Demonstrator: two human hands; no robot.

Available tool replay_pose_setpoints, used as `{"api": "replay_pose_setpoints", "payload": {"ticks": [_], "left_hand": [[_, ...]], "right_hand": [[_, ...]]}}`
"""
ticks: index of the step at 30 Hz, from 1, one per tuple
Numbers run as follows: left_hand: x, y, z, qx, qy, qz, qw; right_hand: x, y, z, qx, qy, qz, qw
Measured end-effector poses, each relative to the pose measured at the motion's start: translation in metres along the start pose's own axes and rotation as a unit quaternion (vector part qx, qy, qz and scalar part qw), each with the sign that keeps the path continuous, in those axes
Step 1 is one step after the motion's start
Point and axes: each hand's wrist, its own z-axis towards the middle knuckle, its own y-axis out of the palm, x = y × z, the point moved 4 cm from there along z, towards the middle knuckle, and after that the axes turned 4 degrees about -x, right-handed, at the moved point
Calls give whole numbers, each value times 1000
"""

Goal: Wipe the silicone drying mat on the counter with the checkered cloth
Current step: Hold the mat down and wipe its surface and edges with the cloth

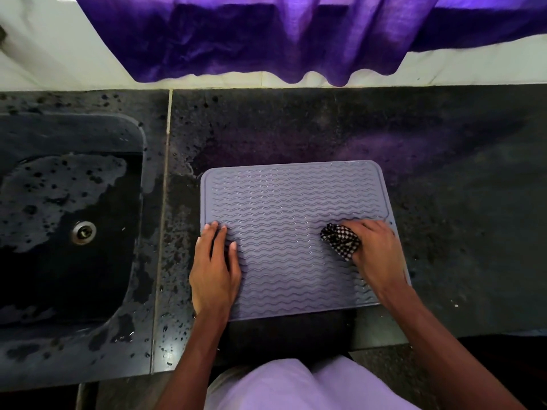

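Head view looks straight down: the mat [284, 229] lies flat on the dark counter [444, 173], just right of the wet sink [71, 220]. Left hand [214, 267] presses flat on the mat's left edge, fingers straight. Right hand [374, 250] grips the bunched cloth [340, 239], pressing it onto the mat's right side. Purple curtain [281, 37] hangs behind.

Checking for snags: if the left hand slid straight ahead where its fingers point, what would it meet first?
The left hand would cross more drying mat, then meet its raised far rim near the corner; beyond lies counter. Nothing stands in the way.
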Motion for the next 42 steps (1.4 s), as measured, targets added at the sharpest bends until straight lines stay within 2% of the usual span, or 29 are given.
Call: {"api": "replay_pose_setpoints", "payload": {"ticks": [6,15,20,26,28,31,34,38,42], "left_hand": [[2,-1,1,1,1,-10,1000],[3,-6,4,-11,-29,-108,994],[-3,-14,2,27,-57,-219,974],[-5,-22,0,57,-60,-265,961],[-7,-25,0,64,-63,-265,960],[-6,-28,1,62,-66,-250,964],[0,-21,12,15,-47,-205,978],[7,-9,23,-36,-5,-134,990],[8,-5,23,-33,0,-112,993]], "right_hand": [[-16,3,2,5,-40,21,999],[-99,21,16,-60,-187,2,981],[-157,35,20,-66,-217,-3,974],[-199,42,19,-80,-301,56,948],[-193,34,20,-60,-279,128,950],[-154,11,23,-9,-195,213,957],[-87,-16,33,29,-119,161,979],[2,-38,43,27,-44,66,996],[28,-26,42,36,-7,27,999]]}}
